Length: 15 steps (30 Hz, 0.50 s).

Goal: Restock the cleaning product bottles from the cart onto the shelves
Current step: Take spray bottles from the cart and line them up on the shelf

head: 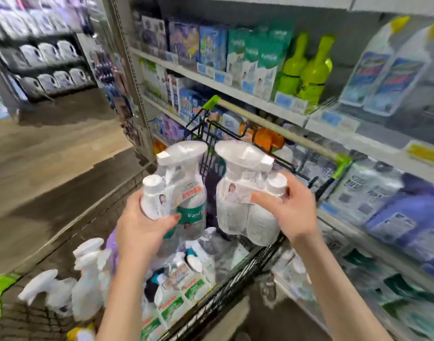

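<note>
Left forearm enters from the bottom edge and rises toward centre. The left hand (143, 226) is above the cart (232, 276), palm turned inward. I note its fingers curled round the lower part of the left pack (184, 185), with the thumb laid across the front label. The grip is firm and nothing else is touched.

Right forearm enters from the lower right and angles up and inward. The right hand (296, 207) is level with the left. It grips the right pack (243, 193) from the side, thumb across the front and fingers wrapped behind the small bottle.

I count two packs, one per hand. They are side by side, apart, and upright over the cart in front of the shelves (211, 82). Each pack holds one white trigger sprayer and one smaller capped bottle, wrapped together.

More sprayers (88, 279) lie in the cart at lower left; blur prevents a count. Two green bottles (307, 70) stand on the shelf at upper right.
</note>
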Motion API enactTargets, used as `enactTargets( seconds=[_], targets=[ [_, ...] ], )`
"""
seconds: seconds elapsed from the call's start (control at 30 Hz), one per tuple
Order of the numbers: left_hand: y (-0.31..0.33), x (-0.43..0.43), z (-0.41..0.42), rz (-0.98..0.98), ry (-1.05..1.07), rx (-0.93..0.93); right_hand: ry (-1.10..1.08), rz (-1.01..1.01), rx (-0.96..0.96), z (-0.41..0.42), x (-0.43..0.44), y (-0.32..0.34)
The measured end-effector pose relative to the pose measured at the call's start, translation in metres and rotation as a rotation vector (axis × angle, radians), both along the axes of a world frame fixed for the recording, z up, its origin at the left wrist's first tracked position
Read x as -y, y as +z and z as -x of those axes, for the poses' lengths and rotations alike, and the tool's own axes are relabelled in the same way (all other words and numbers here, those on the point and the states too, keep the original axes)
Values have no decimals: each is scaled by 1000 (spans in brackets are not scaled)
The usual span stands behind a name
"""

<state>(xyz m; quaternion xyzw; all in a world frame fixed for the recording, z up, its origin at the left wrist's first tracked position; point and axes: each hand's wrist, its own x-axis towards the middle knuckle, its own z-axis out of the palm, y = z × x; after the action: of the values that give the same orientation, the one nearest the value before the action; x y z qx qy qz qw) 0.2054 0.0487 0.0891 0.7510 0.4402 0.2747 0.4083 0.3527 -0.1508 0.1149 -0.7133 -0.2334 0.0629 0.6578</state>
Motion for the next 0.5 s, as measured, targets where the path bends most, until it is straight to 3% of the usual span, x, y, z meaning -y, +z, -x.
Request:
enactTargets(
  seconds=[0.23,0.5],
  targets=[
    [47,47,-41,-123,-408,73,-374,12,177,24,88,13],
    [10,137,-87,-177,-1001,8,-974,213,-40,92,197,-66]
  ],
)
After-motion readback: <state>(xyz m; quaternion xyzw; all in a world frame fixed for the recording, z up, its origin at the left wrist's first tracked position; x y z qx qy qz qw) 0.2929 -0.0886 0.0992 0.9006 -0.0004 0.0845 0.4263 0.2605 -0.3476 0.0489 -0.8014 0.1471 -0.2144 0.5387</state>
